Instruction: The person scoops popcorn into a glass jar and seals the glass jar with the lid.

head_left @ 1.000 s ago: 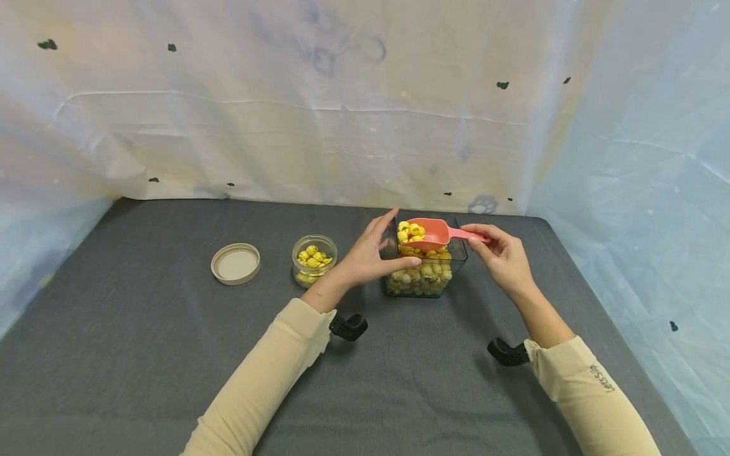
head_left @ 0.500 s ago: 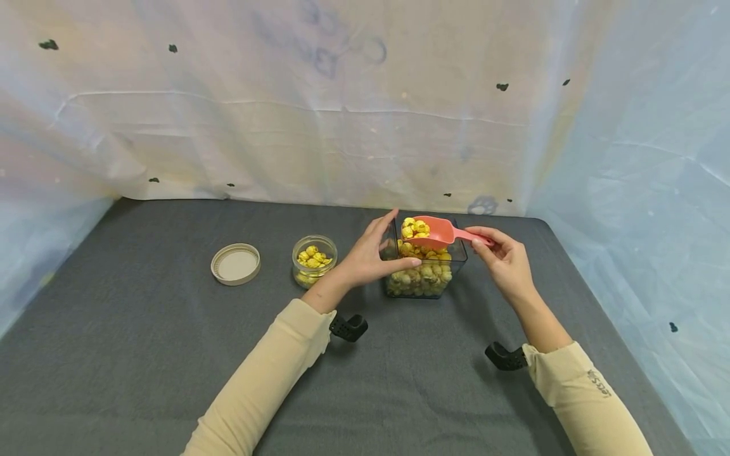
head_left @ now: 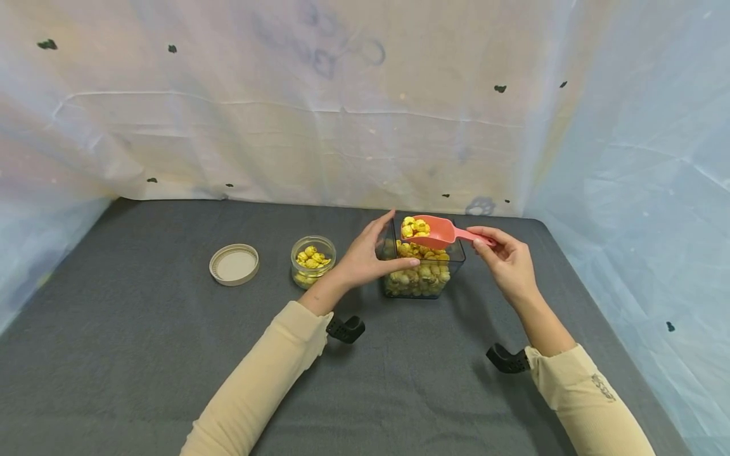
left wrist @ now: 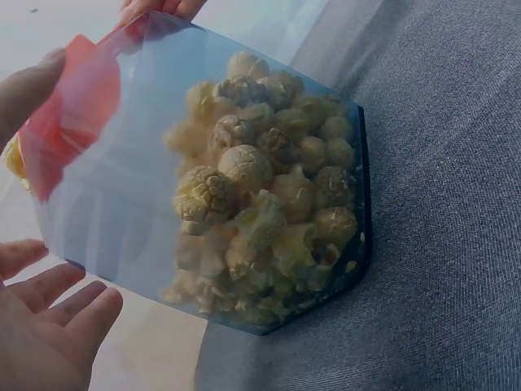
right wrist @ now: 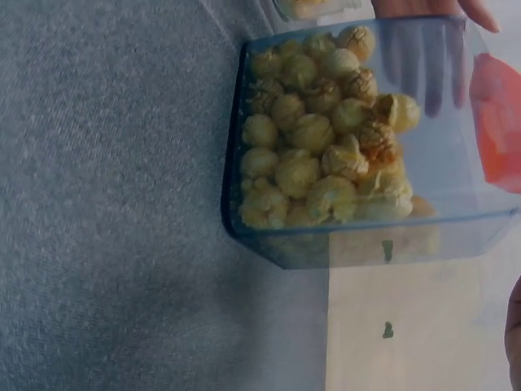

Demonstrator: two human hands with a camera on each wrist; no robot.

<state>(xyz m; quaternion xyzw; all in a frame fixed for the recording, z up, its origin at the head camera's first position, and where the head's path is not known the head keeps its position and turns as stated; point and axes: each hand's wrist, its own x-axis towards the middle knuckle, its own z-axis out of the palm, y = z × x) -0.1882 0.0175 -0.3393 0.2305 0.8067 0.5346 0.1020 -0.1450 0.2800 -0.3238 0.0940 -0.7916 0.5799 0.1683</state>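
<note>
A clear plastic container [head_left: 419, 282] of yellow popcorn stands in front of me in the head view. My left hand [head_left: 365, 253] rests against its left side, fingers fairly straight and spread, thumb across the front near the rim. My right hand [head_left: 510, 263] pinches the handle of a pink scoop [head_left: 440, 232] between thumb and fingers. Several pieces of popcorn [head_left: 414, 228] lie in the scoop, which is held over the container's opening. Through the clear wall, the left wrist view shows the popcorn heap [left wrist: 260, 187] inside.
Left of the container stands a round glass jar [head_left: 313, 244] partly filled with popcorn, close to my left wrist. Farther left, a round lid [head_left: 234, 265] lies on the dark grey tabletop [head_left: 142, 354]. A pale sheet [head_left: 256, 139] hangs behind the table.
My right hand has shifted the loaded scoop slightly right, still above the container. The left hand keeps its place on the container's side.
</note>
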